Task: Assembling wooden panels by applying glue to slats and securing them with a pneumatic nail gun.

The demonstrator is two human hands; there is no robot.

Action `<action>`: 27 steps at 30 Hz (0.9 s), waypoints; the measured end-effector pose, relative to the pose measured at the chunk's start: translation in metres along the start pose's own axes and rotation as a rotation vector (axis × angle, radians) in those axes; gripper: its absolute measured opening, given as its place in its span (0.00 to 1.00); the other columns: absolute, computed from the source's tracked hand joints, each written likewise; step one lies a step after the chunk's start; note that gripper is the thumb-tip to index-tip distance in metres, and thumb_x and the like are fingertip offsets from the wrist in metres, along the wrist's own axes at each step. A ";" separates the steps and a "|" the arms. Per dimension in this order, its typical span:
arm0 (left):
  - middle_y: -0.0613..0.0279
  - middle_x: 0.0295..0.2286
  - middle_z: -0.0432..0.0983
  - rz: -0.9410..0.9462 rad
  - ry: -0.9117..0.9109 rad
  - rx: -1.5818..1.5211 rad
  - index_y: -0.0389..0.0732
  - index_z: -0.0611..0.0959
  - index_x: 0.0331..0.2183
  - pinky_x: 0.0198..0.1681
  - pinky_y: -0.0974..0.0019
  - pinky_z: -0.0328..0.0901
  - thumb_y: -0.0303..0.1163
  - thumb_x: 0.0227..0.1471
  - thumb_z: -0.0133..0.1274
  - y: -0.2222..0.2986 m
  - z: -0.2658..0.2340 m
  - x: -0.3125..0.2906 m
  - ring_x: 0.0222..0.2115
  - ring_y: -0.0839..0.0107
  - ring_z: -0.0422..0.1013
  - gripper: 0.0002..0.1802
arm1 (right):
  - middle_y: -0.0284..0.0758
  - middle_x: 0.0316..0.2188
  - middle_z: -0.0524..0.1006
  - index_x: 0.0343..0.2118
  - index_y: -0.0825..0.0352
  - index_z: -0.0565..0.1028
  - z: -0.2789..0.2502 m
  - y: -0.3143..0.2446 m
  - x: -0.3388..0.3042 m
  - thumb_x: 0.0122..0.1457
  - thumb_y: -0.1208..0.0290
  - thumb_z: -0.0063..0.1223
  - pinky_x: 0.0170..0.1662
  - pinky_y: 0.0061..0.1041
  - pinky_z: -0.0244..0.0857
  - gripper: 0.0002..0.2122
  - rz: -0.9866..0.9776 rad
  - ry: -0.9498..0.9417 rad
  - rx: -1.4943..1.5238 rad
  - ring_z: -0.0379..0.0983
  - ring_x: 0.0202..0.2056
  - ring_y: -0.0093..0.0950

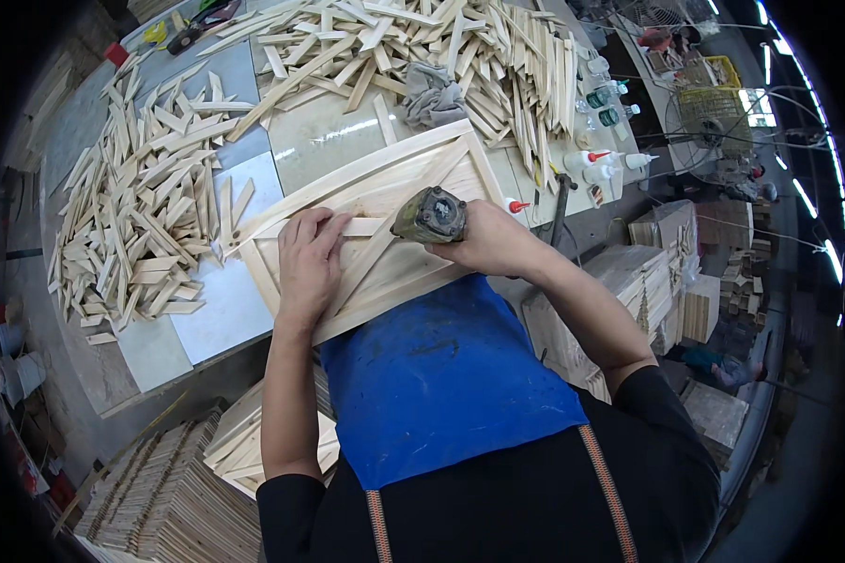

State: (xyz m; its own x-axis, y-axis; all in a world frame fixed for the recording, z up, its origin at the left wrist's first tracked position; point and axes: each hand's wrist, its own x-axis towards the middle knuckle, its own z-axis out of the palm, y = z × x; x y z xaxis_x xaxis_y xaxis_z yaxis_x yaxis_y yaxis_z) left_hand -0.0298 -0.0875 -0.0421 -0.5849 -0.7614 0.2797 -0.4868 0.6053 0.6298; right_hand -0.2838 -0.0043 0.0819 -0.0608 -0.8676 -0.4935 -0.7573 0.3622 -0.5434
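A pale wooden panel [374, 199] with a raised frame and diagonal strips lies slanted on the table before me. My left hand [310, 263] rests on its left part, its fingers bent and pressed together on a short wooden strip [366, 227]. My right hand [498, 239] is wrapped round a nail gun [429, 216], whose worn dark cap faces up. The gun stands over the middle of the panel, near the inner end of the strip. Its nose is hidden beneath its body, so I cannot tell whether it touches the wood. A blue apron [441, 375] meets the panel's near edge.
Loose wooden strips [150, 206] pile up at the left, and a larger heap [498, 66] covers the far side. A grey rag [432, 94] lies beyond the panel. Glue bottles [587, 159] and a hammer [561, 208] are at the right. Stacked panels [174, 493] stand below left.
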 end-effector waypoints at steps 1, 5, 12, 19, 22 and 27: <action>0.59 0.45 0.76 0.004 0.008 -0.008 0.44 0.86 0.46 0.57 0.55 0.61 0.26 0.54 0.58 0.000 0.000 0.000 0.50 0.58 0.70 0.15 | 0.54 0.31 0.81 0.34 0.73 0.82 0.000 -0.002 0.002 0.52 0.61 0.66 0.43 0.40 0.74 0.17 0.000 -0.005 -0.010 0.80 0.36 0.50; 0.59 0.45 0.76 0.008 0.018 -0.020 0.44 0.86 0.45 0.57 0.56 0.61 0.25 0.54 0.57 -0.002 0.000 0.000 0.50 0.58 0.70 0.16 | 0.47 0.31 0.84 0.41 0.70 0.83 0.003 -0.008 0.009 0.55 0.65 0.66 0.41 0.35 0.74 0.15 0.037 -0.026 -0.020 0.82 0.33 0.40; 0.58 0.45 0.75 0.005 0.021 -0.029 0.44 0.85 0.46 0.57 0.55 0.60 0.23 0.50 0.55 -0.005 0.002 -0.002 0.50 0.58 0.69 0.20 | 0.53 0.32 0.82 0.36 0.73 0.83 0.005 -0.022 0.019 0.52 0.61 0.66 0.45 0.40 0.74 0.18 0.067 -0.028 -0.002 0.81 0.39 0.49; 0.57 0.45 0.75 0.004 0.027 -0.038 0.44 0.85 0.47 0.59 0.53 0.60 0.24 0.46 0.55 -0.006 0.003 -0.001 0.52 0.57 0.68 0.23 | 0.53 0.33 0.82 0.38 0.73 0.83 0.010 -0.021 0.024 0.52 0.61 0.66 0.47 0.40 0.73 0.18 0.065 -0.059 -0.090 0.80 0.40 0.50; 0.58 0.46 0.74 0.000 0.013 -0.029 0.44 0.85 0.46 0.59 0.53 0.60 0.24 0.45 0.55 -0.008 0.003 -0.004 0.52 0.57 0.68 0.23 | 0.53 0.33 0.82 0.40 0.71 0.83 0.008 -0.020 0.023 0.53 0.61 0.66 0.46 0.40 0.73 0.18 0.023 -0.050 -0.064 0.80 0.40 0.49; 0.56 0.48 0.74 0.018 -0.009 -0.042 0.43 0.83 0.49 0.61 0.51 0.59 0.23 0.47 0.56 -0.008 -0.006 -0.008 0.53 0.55 0.67 0.24 | 0.49 0.33 0.83 0.44 0.66 0.83 -0.012 -0.043 0.018 0.56 0.62 0.64 0.45 0.37 0.74 0.17 0.016 -0.031 0.025 0.82 0.39 0.45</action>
State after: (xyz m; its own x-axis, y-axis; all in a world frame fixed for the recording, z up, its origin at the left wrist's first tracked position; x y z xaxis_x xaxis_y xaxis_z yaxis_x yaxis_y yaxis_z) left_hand -0.0166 -0.0877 -0.0450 -0.5995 -0.7481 0.2844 -0.4489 0.6085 0.6544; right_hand -0.2599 -0.0398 0.1048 -0.0524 -0.8507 -0.5230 -0.7396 0.3849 -0.5521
